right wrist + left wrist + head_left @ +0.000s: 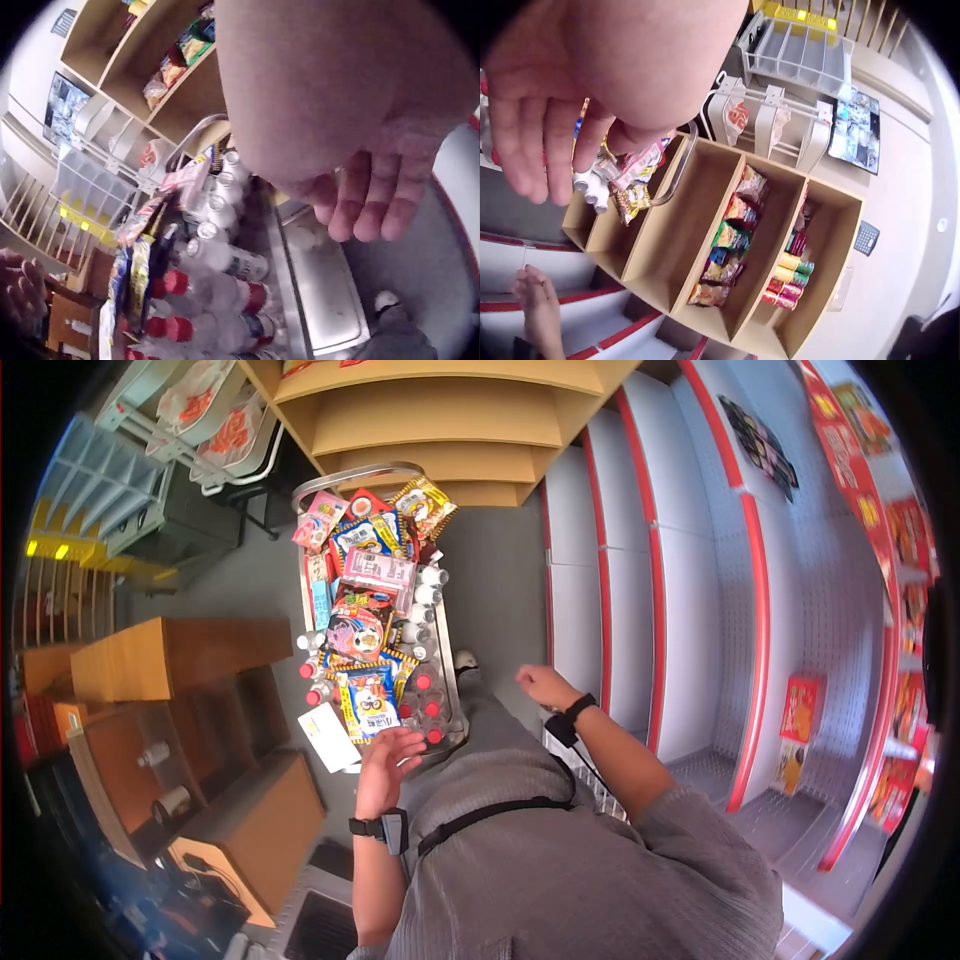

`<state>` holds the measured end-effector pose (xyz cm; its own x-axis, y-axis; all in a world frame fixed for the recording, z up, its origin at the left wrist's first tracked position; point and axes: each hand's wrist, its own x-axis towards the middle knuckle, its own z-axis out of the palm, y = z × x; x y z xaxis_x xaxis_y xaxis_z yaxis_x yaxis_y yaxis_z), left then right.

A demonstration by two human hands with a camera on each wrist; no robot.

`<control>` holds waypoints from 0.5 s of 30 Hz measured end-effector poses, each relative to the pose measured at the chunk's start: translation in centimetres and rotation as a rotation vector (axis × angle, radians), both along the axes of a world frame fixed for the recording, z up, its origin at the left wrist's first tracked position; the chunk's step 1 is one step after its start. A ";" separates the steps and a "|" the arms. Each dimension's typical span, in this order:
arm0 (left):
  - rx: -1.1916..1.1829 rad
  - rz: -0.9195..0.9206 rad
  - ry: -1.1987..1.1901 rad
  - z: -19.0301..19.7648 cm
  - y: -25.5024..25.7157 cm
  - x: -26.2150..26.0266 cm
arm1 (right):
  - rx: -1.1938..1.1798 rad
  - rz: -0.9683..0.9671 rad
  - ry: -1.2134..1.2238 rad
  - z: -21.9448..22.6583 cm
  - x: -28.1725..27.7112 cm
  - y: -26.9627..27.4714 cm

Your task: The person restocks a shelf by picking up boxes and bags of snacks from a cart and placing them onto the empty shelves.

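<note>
A metal cart (322,281) stands in front of me, heaped with packaged goods. My left hand (388,768) hovers at the cart's near end with straight fingers and holds nothing. Just beyond its fingertips lie a blue and yellow snack bag (372,700) and a flat white card (327,737). Red-capped bottles (432,709) stand right of that bag; white-capped bottles (425,595) line the cart's right side farther up. To the right of the cart, my right hand (548,686) hangs in the air, its fingers (367,206) loosely bent around nothing.
Ahead rises a wooden shelf unit (435,415), with snack bags (731,236) on one shelf. White shelves with red edges (655,560) run along the right, holding a red box (802,708). Wooden cabinets (180,660) stand left, and white bins (235,440) sit at the back left.
</note>
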<state>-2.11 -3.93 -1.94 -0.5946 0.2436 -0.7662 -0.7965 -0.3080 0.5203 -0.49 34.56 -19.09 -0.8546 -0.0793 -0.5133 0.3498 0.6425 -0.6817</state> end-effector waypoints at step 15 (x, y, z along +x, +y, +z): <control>-0.098 0.561 -0.096 0.7 0.9 5.7 | -0.150 0.042 0.398 -1.3 -29.3 -14.2</control>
<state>3.54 -3.00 -1.29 -0.5393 -0.1639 -0.8260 -0.5701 -0.6508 0.5014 -29.75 20.37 -20.36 -0.9782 -0.1665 -0.1240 0.0162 0.5343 -0.8452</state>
